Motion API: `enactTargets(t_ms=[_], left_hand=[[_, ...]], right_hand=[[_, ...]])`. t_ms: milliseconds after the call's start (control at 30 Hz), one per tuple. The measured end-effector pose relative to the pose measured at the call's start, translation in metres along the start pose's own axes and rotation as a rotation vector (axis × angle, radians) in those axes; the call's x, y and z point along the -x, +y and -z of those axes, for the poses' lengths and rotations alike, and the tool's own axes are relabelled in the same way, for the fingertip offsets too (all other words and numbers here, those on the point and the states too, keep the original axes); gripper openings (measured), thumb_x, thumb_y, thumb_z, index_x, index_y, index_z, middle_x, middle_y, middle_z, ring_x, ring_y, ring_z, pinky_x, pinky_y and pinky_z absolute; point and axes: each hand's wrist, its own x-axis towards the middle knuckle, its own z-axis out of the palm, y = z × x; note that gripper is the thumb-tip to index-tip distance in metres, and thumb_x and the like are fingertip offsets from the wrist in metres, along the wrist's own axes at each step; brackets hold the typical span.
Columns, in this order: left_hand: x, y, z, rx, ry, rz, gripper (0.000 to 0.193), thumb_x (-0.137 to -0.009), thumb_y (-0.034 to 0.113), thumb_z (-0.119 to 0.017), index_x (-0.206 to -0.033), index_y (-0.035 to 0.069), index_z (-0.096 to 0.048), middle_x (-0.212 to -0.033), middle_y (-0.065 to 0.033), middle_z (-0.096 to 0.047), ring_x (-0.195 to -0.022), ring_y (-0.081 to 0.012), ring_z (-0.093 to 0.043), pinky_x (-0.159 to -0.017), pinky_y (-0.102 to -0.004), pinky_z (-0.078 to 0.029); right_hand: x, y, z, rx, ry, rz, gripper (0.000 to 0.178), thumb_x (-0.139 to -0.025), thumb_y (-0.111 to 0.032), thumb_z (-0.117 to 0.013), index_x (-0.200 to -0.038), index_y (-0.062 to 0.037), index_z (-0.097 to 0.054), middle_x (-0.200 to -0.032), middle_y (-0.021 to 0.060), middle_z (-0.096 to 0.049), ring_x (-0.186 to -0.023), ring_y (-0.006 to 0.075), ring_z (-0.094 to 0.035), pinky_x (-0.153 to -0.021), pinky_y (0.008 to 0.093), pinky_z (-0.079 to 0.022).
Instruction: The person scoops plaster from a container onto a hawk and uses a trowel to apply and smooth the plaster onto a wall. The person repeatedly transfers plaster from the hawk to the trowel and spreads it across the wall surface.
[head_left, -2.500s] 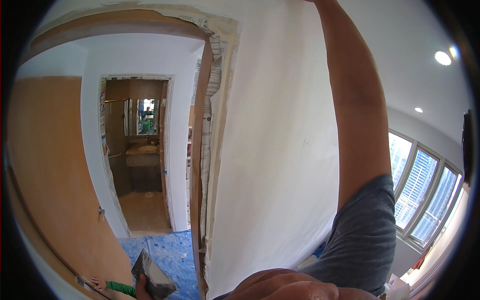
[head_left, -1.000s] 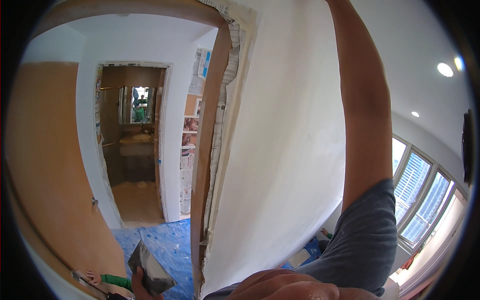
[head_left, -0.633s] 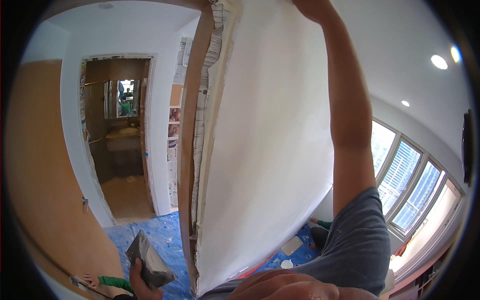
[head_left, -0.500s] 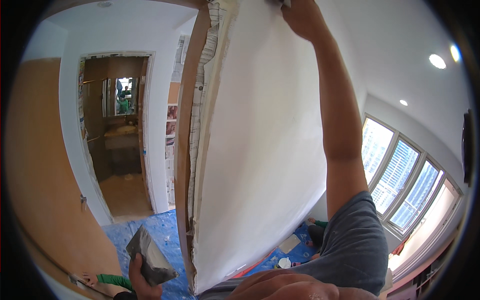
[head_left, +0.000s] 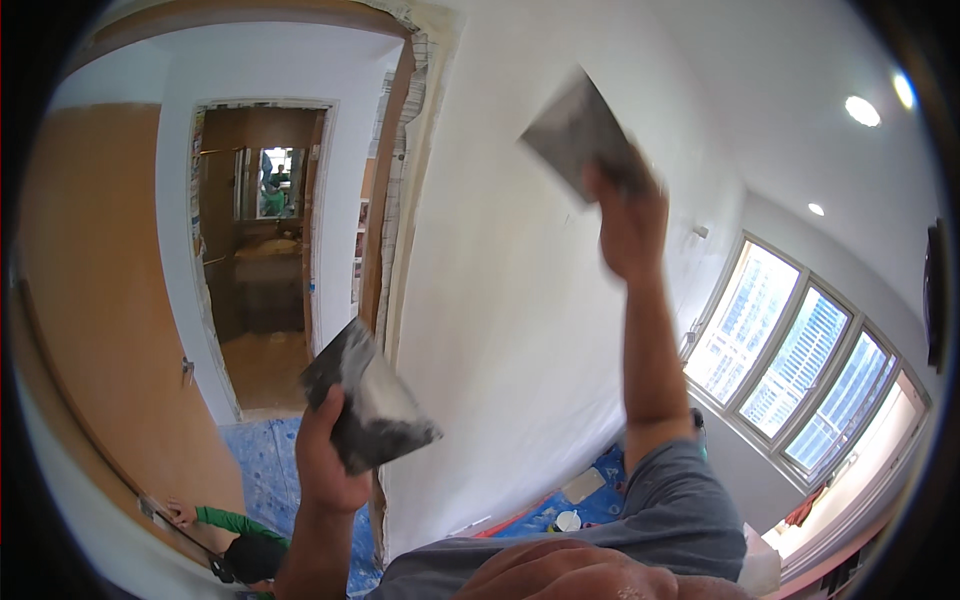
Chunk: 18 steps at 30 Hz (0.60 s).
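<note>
My left hand grips a square dark putty plate from below, at chest height left of centre. Pale, wet-looking filler lies across the plate, with grey smears along its edges. Raised high to the right, my right hand is closed on a wide flat plastering trowel, slightly blurred. Its handle is hidden behind my fingers. The trowel is in front of a white wall; I cannot tell whether it touches. Between the two tools is a stretch of this wall.
A wooden door frame with paper masking edges the wall on the left. At lower left a person's green sleeve is close to a wooden door. Blue sheeting covers the floor; a white tub stands on it. Windows are at right.
My right hand has come down from the top edge, bringing the trowel into full view. My left hand has risen and moved right with the putty plate. The view has shifted slightly.
</note>
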Motion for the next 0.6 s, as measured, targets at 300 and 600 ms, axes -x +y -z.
enactTargets(t_ms=[300, 600], left_hand=[[-0.006, -0.027, -0.072, 0.057, -0.127, 0.007, 0.033, -0.101, 0.026, -0.057, -0.128, 0.007, -0.058, -0.115, -0.0066, -0.068, -0.104, -0.0195, -0.068, -0.076, -0.0352, -0.06], [-0.007, -0.023, -0.069, 0.063, -0.022, 0.275, 0.038, -0.102, 0.028, -0.055, -0.13, 0.003, -0.053, -0.114, -0.01, -0.067, -0.099, -0.0211, -0.071, -0.071, -0.0386, -0.063]], right_hand=[[0.172, -0.039, -0.054, -0.512, 0.117, 0.406, 0.05, -0.089, 0.002, -0.06, -0.137, -0.0075, -0.053, -0.125, 0.0274, -0.062, -0.108, 0.0391, -0.064, -0.087, 0.0443, -0.055], [0.104, 0.006, 0.029, 0.272, -0.731, 0.47, 0.061, -0.077, -0.009, -0.072, -0.132, -0.0347, -0.065, -0.133, -0.0009, -0.064, -0.118, 0.0252, -0.06, -0.095, 0.0395, -0.046]])
